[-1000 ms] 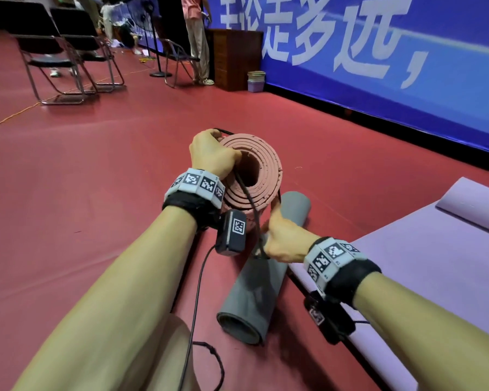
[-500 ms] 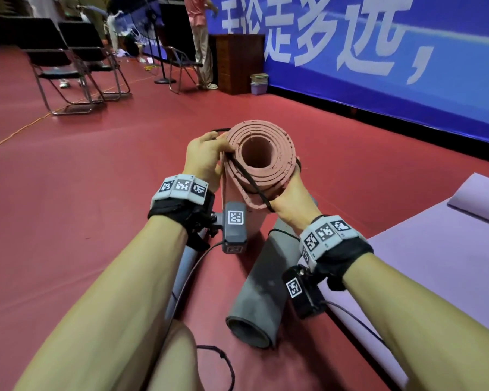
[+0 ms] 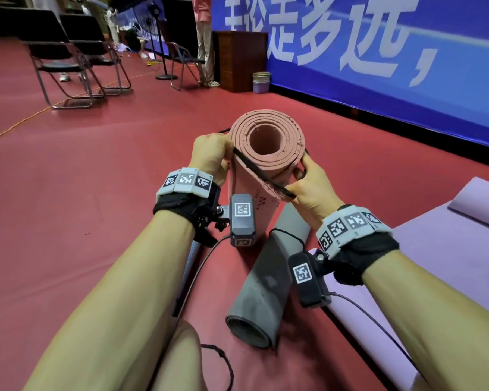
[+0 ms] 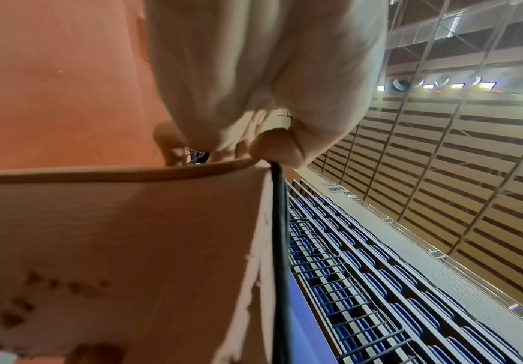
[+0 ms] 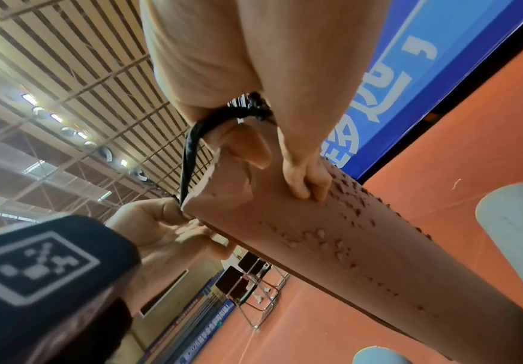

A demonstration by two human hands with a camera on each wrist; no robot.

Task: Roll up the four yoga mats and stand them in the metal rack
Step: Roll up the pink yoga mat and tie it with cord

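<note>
Standing on end on the red floor (image 3: 82, 193), a rolled pink foam yoga mat (image 3: 266, 153) is held between both hands, its spiral top end facing up. A thin black elastic cord (image 3: 259, 172) is stretched across the roll's upper rim — pinched at one side by the curled fingers of the left hand (image 3: 209, 156), at the other by the thumb and forefinger of the right hand (image 3: 312, 190). Just beside the roll's base, a rolled grey yoga mat (image 3: 266, 286) lies flat; a lilac yoga mat (image 3: 449, 263), only partly rolled, is spread to the right.
</note>
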